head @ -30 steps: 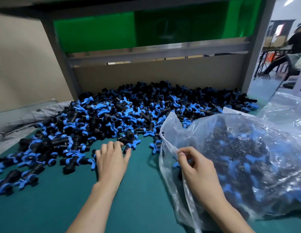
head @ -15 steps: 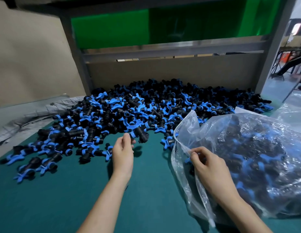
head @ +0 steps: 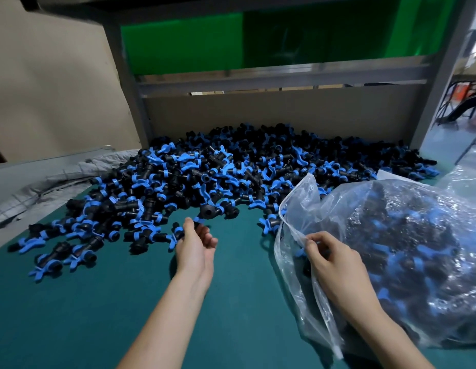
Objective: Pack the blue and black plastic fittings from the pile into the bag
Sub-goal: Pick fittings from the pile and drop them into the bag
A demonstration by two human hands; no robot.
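A large pile of blue and black plastic fittings point(head: 231, 166) covers the back of the green table mat point(head: 98, 315). My left hand point(head: 195, 243) is at the pile's near edge, palm turned inward. Thumb and fingers pinch one fitting point(head: 207, 213), which is raised slightly above the mat. To the right lies a clear plastic bag point(head: 391, 225) holding several fittings, its mouth facing the pile. My right hand point(head: 335, 265) pinches the bag's near rim and holds the mouth up.
A grey cloth point(head: 45, 182) lies bunched along the left edge. A cardboard back wall point(head: 258, 113) and a grey metal post point(head: 130, 83) close off the rear. Another clear bag point(head: 465, 182) sits at far right.
My left hand went from lying flat on the fittings to closing on one and lifting it off the pile's edge, turning palm inward. My right hand kept holding the bag's rim.
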